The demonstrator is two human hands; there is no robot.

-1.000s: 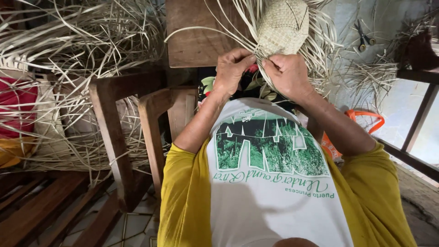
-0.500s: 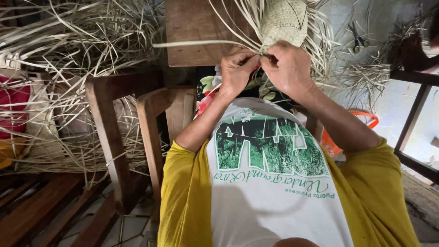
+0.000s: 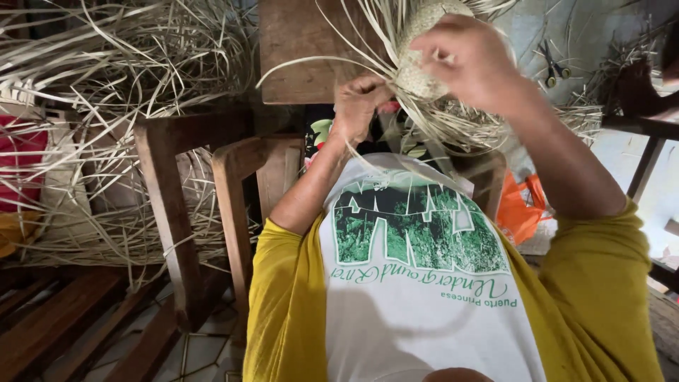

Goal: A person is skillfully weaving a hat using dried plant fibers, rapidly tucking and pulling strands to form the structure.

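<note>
Woven piece (image 3: 423, 53), pale straw, loose strands trailing: held up before the chest, between both hands. Left hand (image 3: 359, 106) pinched on strands at its lower edge. Right hand (image 3: 470, 60) grasping its upper side. Straw heap (image 3: 120, 78) beside wooden chair (image 3: 184, 212).

A home weaving workshop: heaps of dry straw strips (image 3: 106, 78) cover the floor and furniture, wooden chairs (image 3: 191, 205) stand on a tiled floor (image 3: 205, 350), a half-woven straw piece (image 3: 424, 49) is in work, and scissors (image 3: 554, 65) lie nearby among loose strands.
</note>
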